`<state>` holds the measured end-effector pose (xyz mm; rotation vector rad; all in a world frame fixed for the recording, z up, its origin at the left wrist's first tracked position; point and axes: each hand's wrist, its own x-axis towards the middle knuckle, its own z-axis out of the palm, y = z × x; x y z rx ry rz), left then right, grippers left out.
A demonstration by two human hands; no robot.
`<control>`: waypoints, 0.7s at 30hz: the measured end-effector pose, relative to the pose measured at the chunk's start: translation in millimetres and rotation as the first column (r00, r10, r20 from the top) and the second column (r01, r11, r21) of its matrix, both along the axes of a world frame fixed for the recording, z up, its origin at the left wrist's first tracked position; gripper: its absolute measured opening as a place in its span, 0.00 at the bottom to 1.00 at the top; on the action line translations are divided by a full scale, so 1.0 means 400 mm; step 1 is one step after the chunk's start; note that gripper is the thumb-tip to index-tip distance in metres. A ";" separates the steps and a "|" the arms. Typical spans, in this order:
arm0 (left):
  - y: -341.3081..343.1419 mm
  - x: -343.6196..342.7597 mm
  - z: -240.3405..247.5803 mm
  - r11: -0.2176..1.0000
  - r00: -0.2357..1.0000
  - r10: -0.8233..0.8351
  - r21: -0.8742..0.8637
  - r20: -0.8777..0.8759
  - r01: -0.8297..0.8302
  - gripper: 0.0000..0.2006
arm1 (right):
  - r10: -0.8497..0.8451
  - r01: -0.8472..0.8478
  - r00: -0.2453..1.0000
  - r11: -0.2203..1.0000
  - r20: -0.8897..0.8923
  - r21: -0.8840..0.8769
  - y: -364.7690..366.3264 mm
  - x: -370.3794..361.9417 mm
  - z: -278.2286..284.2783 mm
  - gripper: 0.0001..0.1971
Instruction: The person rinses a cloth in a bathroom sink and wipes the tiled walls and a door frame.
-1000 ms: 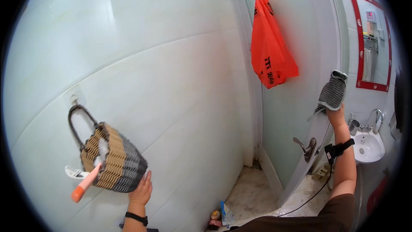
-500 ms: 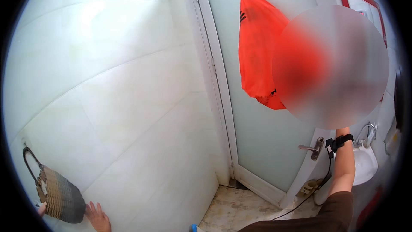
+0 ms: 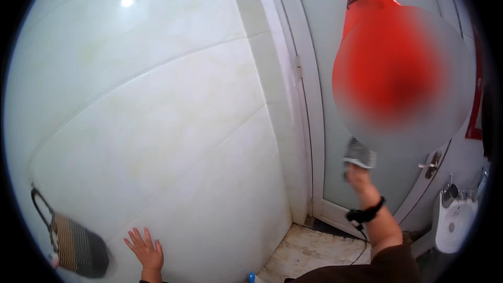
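Note:
My left hand (image 3: pixel 143 248) lies flat with spread fingers against the white tiled wall (image 3: pixel 157 126), low at the left. A woven tan, grey and black basket (image 3: pixel 76 246) hangs from a wall hook just to the left of that hand. My right hand (image 3: pixel 358 176) is raised against the pale frosted door (image 3: pixel 325 99) and grips a grey striped cloth (image 3: pixel 359 153). A black strap with a cable runs round my right wrist. An orange plastic bag (image 3: pixel 367 0) hangs on the door above, partly hidden by a blurred patch.
A metal door handle (image 3: pixel 430 164) sits right of my right hand. A small white sink (image 3: pixel 455 222) with a tap stands at the lower right. The red edge of a mirror frame (image 3: pixel 476 110) shows at the far right. Mottled floor tiles (image 3: pixel 314 249) lie below the door.
The view has swung; the basket slid to the lower left. My left hand came off the basket onto the wall. My right hand with the cloth moved down and leftwards across the door.

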<state>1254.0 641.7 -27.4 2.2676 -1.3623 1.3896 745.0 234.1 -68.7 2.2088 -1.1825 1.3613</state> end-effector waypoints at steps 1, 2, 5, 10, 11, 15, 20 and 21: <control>-0.008 -0.005 0.011 1.000 1.000 0.004 0.000 0.010 -0.004 0.30 | 0.192 -0.227 0.966 0.951 0.173 0.211 0.062 0.136 0.110 0.25; -0.017 -0.009 0.020 0.999 0.998 0.021 -0.033 0.055 -0.019 0.29 | 0.186 -0.198 0.978 0.968 0.093 0.154 0.086 0.229 0.152 0.23; -0.025 -0.025 0.040 0.993 0.991 0.087 -0.090 0.106 -0.078 0.29 | 0.518 -0.514 0.786 0.851 0.337 -0.110 0.086 0.502 0.180 0.20; 0.006 -0.033 0.027 0.975 0.968 0.217 -0.080 0.124 -0.209 0.28 | 0.755 -0.755 0.574 0.638 0.317 -0.151 0.118 0.779 0.273 0.15; 0.021 -0.026 0.029 0.975 0.951 0.222 -0.066 0.215 -0.213 0.27 | 0.730 -0.690 0.650 0.684 0.213 -0.238 0.120 0.830 0.302 0.15; 0.116 -0.019 -0.001 0.960 0.917 0.279 -0.079 0.285 -0.268 0.28 | 0.835 -0.755 0.463 0.547 0.296 -0.361 0.160 0.926 0.481 0.16; 0.226 -0.046 0.011 0.935 0.889 0.355 -0.096 0.289 -0.342 0.25 | 0.856 -0.672 0.361 0.514 0.371 -0.533 0.076 0.930 0.862 0.17; 0.253 -0.052 0.022 0.935 0.884 0.352 -0.089 0.307 -0.342 0.24 | 0.873 -0.652 0.341 0.488 0.349 -0.581 0.047 0.927 0.955 0.16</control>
